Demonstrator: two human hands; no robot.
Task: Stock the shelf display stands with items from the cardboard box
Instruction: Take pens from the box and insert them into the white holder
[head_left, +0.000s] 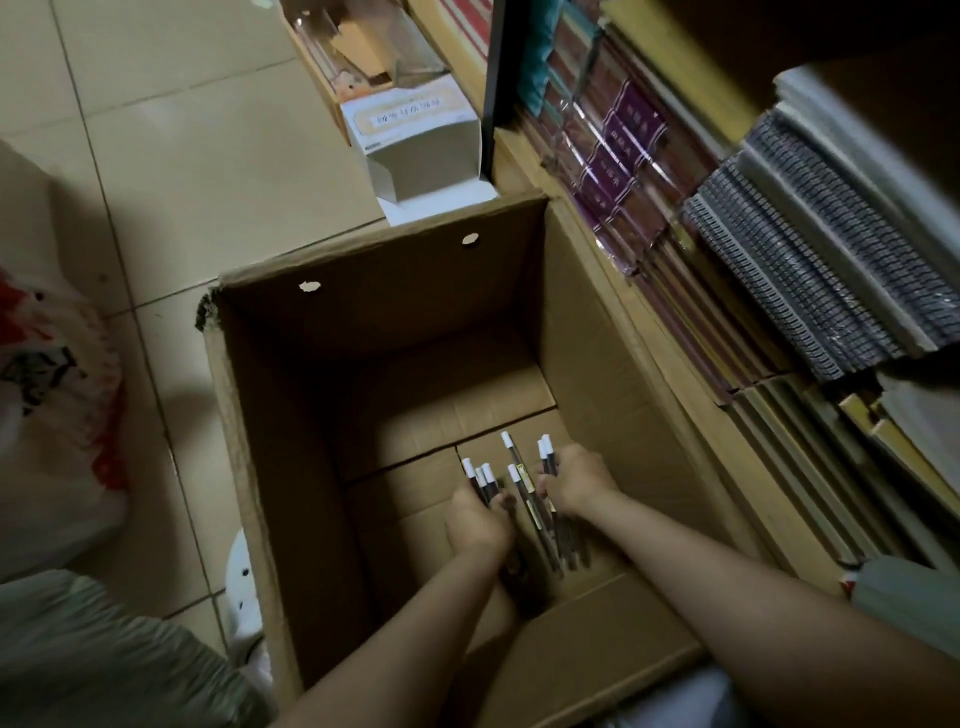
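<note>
Deep inside an open cardboard box on the tiled floor, the left hand and right hand each grip a clutch of white-capped pens.

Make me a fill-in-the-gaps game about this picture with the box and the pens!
1. Both hands reach down into a big cardboard ____.
2. The left hand and the right hand each hold a bunch of ____.
3. The pens have caps coloured ____.
4. The cardboard box has ____ small round holes in its far wall.

Missing words: box, pens, white, two
</note>
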